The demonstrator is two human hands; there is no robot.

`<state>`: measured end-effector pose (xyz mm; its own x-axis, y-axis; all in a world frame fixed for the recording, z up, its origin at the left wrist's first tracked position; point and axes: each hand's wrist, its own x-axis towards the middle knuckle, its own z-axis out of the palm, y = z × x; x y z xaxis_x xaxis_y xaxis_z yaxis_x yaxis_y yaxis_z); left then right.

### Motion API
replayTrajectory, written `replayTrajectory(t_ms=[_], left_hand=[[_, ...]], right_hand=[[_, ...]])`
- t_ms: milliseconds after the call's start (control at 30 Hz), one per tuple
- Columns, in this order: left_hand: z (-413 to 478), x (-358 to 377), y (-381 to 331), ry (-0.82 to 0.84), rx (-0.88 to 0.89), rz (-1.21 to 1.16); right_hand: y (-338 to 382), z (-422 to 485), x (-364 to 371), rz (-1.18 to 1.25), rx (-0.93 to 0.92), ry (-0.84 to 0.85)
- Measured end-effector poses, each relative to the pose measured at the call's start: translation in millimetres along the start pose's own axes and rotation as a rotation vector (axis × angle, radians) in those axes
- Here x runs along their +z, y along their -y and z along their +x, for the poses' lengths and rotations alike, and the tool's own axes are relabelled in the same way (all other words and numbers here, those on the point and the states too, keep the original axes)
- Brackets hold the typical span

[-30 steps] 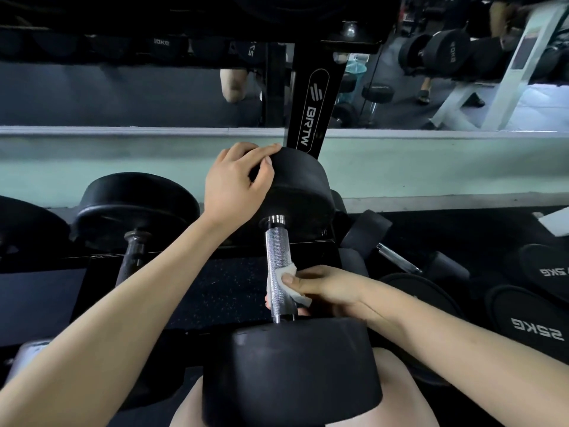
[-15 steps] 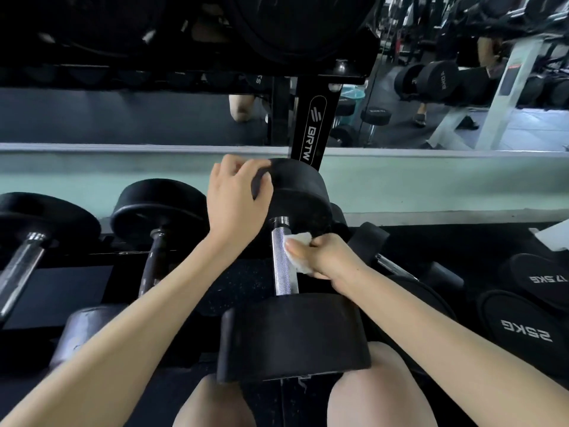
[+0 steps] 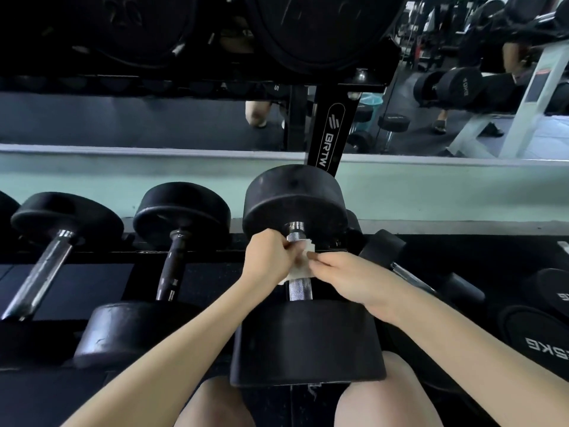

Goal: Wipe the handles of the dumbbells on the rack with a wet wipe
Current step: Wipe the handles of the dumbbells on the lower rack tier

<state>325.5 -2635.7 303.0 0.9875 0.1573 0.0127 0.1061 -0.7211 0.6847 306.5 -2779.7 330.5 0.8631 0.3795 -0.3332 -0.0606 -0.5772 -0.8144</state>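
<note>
**Both hands on the wipe, partway along the handle**

The left hand pinches the left edge of the crumpled white wet wipe with curled fingers. The right hand pinches its right edge between thumb and fingertips. The wipe is draped over the upper half of the knurled silver metal handle of the large black round-headed dumbbell, which lies at centre frame on the black steel rack.

The step looks like re-spreading or wrapping the wipe round the bar. The next move calls for closing it round the handle and drawing it down over the bare lower stretch. At left, a dark-handled dumbbell and a chrome-handled dumbbell wait.

Half a second ago the left hand rested on the dumbbell's far head and the right alone pressed the wipe to the bar. The left has since dropped to the wipe.
</note>
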Motion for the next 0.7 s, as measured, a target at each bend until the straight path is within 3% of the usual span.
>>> replayTrajectory(t_ms=[67, 200, 367, 700], left_hand=[[5, 4, 4, -0.016, -0.039, -0.069], [14, 14, 19, -0.054, -0.137, -0.219], [12, 17, 24, 0.053, -0.311, -0.527], [6, 17, 15, 0.087, -0.545, -0.589]], right_hand=[[-8, -17, 7, -0.088, -0.052, -0.14], [-13, -33, 22, 0.012, -0.114, -0.403], [-20, -28, 22, -0.047, -0.096, -0.404], [-18, -29, 21, -0.102, -0.067, -0.303]])
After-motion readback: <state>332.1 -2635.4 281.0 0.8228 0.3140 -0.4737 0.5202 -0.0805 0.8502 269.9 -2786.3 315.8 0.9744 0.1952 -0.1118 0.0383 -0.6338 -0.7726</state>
